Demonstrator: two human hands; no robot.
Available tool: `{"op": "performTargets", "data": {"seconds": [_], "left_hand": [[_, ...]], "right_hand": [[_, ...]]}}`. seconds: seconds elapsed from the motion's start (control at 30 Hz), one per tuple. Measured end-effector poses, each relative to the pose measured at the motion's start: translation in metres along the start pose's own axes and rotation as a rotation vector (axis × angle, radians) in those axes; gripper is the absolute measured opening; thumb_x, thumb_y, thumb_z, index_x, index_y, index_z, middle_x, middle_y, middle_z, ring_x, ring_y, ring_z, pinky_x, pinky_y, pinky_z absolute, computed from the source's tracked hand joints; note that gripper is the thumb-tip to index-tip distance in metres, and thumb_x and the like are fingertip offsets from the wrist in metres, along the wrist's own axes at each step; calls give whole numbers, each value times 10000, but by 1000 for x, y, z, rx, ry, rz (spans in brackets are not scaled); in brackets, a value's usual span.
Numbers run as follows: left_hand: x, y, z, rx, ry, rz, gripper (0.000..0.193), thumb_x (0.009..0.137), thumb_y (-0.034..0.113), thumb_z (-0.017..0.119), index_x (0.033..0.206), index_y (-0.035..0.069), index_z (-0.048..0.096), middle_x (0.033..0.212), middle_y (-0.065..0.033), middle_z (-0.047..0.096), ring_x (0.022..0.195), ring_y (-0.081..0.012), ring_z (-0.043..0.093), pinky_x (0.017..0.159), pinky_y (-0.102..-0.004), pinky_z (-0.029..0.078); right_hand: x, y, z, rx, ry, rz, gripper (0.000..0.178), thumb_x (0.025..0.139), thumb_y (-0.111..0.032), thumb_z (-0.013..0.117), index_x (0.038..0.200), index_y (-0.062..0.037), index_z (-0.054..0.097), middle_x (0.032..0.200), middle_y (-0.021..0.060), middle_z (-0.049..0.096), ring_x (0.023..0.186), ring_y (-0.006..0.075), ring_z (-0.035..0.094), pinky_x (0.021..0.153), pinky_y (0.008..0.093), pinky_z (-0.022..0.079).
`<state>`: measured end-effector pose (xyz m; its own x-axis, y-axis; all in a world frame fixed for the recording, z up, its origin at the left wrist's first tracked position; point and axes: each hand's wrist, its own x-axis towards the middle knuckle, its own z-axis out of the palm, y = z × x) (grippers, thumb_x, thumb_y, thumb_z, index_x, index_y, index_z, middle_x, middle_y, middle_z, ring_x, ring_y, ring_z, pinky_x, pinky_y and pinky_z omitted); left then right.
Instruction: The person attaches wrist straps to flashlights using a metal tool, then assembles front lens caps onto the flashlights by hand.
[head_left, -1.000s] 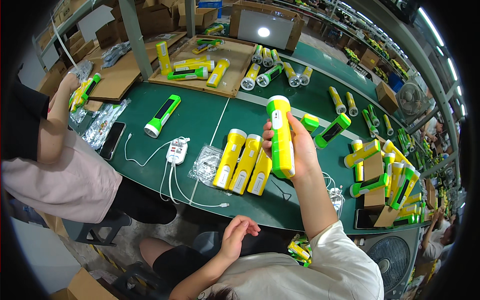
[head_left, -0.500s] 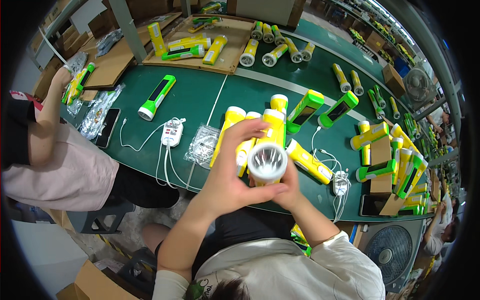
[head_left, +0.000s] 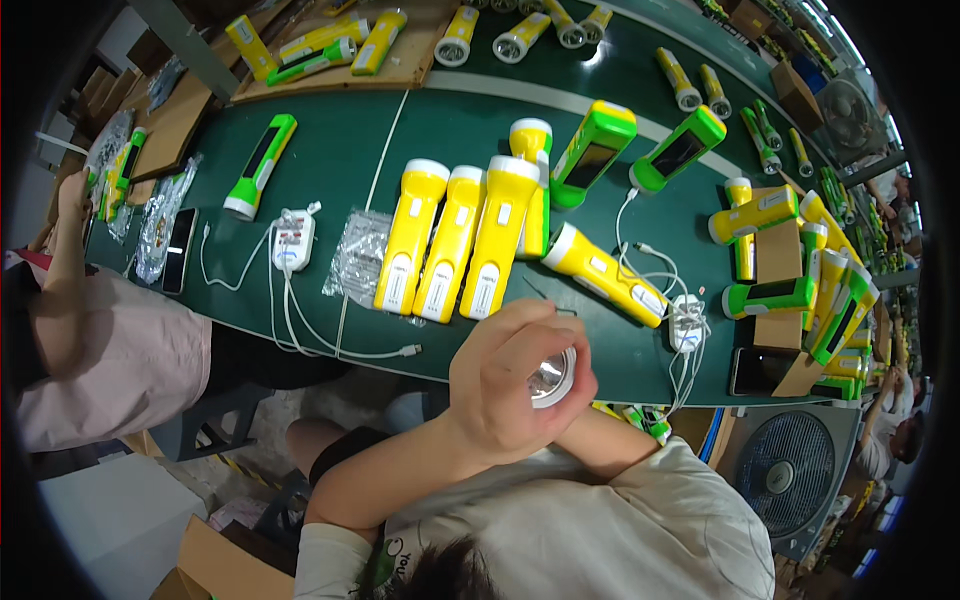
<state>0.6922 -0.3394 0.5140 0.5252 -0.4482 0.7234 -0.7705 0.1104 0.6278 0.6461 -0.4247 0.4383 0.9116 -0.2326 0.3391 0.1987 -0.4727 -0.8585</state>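
Head view — left hand (head_left: pixel 505 385) grip closed round torch head (head_left: pixel 551 378).

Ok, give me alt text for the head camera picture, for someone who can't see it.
Seen from above, a person's left hand wraps over the round lens end of a flashlight held close to the body; the right hand is hidden beneath it. Ahead, on a green table, three yellow flashlights lie side by side, with more yellow and green ones scattered around.

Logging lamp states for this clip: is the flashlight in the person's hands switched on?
Cannot tell. The flashlight points its lens at the camera; its reflector looks bright, but that could be room light. The left hand covers most of it.
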Motion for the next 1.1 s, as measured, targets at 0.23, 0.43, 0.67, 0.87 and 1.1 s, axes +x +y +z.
{"op": "performTargets", "data": {"seconds": [0.23,0.43,0.67,0.87,1.1], "left_hand": [[7,36,-2,46,-46,-270,780,629,-44,729,1307,-20,344,1025,-146,593,909,-342,557,898,-440,429],[9,36,-15,386,-36,-228,577,594,49,753,1151,125,623,997,-7,607,800,-194,506,752,-347,384],[16,29,-13,366,-111,-186,562,633,16,748,1160,41,555,1148,-117,560,946,-282,543,834,-382,416],[7,13,-19,36,43,-28,575,654,20,780,1173,25,533,1008,-94,658,928,-273,645,860,-389,494],[18,29,-28,-88,-172,-220,608,654,19,782,1202,42,521,1157,-90,602,1079,-275,580,910,-352,465]], "right_hand": [[8,-31,-7,10,-64,364,228,708,-145,732,883,-82,600,815,56,621,737,220,623,718,294,468],[30,-57,13,17,-28,410,212,706,-136,734,861,-79,601,790,54,619,714,217,619,707,292,465],[-9,-3,24,-18,63,338,207,702,-130,738,846,-76,600,774,53,615,696,214,612,698,290,462],[-11,1,33,-42,116,281,203,699,-124,741,834,-73,599,760,52,612,681,212,607,690,289,459],[-12,5,35,-77,184,211,198,695,-117,745,819,-70,597,744,51,608,664,209,600,681,288,456]]}}
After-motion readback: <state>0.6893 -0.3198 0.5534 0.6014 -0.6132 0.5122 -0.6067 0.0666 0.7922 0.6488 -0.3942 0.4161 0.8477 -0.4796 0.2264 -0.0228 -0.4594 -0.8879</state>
